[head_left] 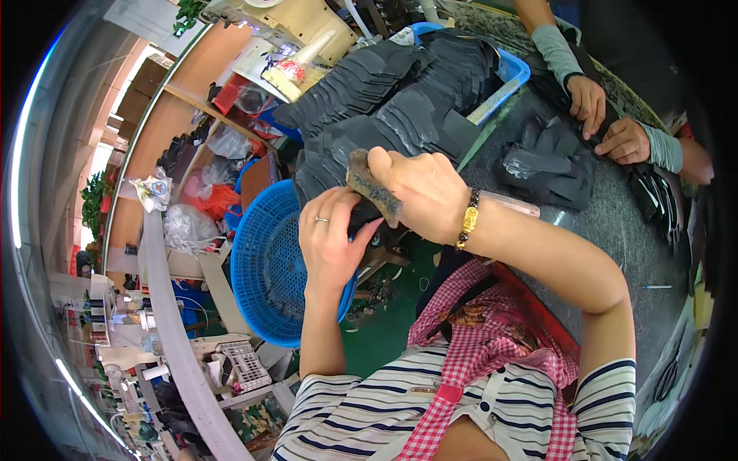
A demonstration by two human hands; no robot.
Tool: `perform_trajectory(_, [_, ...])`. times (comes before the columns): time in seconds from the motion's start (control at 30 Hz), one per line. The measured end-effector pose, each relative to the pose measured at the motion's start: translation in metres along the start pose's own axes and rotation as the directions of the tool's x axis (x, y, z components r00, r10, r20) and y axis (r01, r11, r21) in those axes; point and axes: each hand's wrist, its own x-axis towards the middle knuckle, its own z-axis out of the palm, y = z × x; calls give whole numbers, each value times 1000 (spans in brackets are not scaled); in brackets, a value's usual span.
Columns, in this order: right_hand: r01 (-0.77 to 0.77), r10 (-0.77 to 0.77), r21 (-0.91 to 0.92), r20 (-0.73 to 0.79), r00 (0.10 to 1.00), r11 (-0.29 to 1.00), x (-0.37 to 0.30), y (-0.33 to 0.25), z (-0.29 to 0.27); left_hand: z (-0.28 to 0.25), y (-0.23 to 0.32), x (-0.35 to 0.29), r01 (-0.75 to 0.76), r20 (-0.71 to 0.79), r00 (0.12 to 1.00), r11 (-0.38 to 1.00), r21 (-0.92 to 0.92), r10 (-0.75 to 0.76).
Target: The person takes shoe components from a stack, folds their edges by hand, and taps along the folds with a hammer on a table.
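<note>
My right hand (pixel 423 184) is closed round a worn, curved brown-grey tool (pixel 370 184) with a dark, rough surface; its exact kind is unclear. Close against it, my left hand (pixel 329 234) pinches a small black piece (pixel 363 217) between thumb and fingers, mostly hidden by both hands. The tool's lower end touches or nearly touches that piece. Just beyond my hands lie overlapping rows of flat black cut pieces (pixel 384 138), partly resting over a blue tray (pixel 516 71). Beneath my left hand stands a round blue plastic basket (pixel 269 261).
Across the dark worktop (pixel 615 238), another person's hands (pixel 607 123) in grey sleeves work on black pieces. A loose black pile (pixel 546 165) lies between us. A pen (pixel 657 286) rests at right. Shelves with bags (pixel 192 227) and a cream machine (pixel 304 27) stand beyond the basket.
</note>
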Motion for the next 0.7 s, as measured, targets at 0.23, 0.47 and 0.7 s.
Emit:
perform_trajectory(0.23, [52, -49, -34, 70, 996, 998, 9, 3, 1, 0, -7, -7, -49, -62, 997, 999, 20, 51])
perform_trajectory(0.47, [-79, 85, 74, -80, 993, 994, 14, 17, -16, 6, -9, -6, -39, -85, 996, 999, -11, 38])
perform_trajectory(0.7, [14, -14, 0, 95, 995, 1000, 15, -3, 7, 10, -7, -3, -77, -112, 991, 997, -1, 76])
